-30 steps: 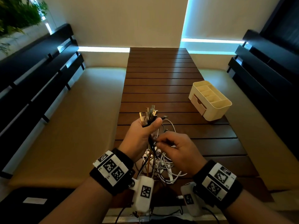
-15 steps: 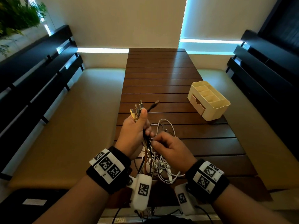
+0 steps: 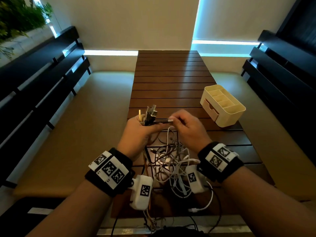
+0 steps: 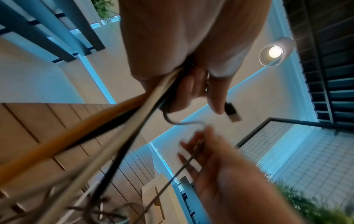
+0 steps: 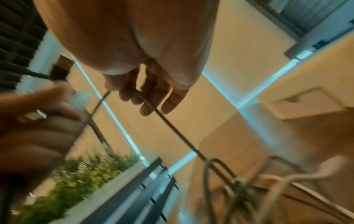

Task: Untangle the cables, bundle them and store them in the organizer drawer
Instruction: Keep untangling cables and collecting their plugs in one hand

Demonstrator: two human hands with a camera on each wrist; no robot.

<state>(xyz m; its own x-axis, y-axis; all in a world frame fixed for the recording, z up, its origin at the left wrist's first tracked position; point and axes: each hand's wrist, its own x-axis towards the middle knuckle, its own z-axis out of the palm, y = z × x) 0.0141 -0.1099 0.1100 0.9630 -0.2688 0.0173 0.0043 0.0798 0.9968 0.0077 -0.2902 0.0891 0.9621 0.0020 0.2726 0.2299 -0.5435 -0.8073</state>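
Note:
My left hand (image 3: pixel 145 124) grips a bunch of cable ends, and their plugs (image 3: pixel 150 112) stick up out of the fist. One black USB plug (image 3: pixel 164 120) (image 4: pixel 232 112) points sideways past the left thumb. To its right, my right hand (image 3: pixel 176 118) pinches a thin dark cable (image 5: pixel 153 109) (image 4: pixel 189 160) that loops over from the left fist. The cables hang down into a tangle of white, brown and black cables (image 3: pixel 171 161) on the wooden table (image 3: pixel 167 79). The cream organizer (image 3: pixel 236 110) stands to the right with its drawer (image 3: pixel 209 106) closed.
Beige cushioned benches (image 3: pixel 85 134) with dark slatted backs run along both sides of the table. A loose white cable end (image 3: pixel 193 210) lies near the table's front edge. A plant (image 3: pixel 18 16) stands at the far left.
My right hand has risen from the tangle to the level of the plugs, drawing the thin cable up. The left fist has lifted slightly, and the black USB plug now points sideways.

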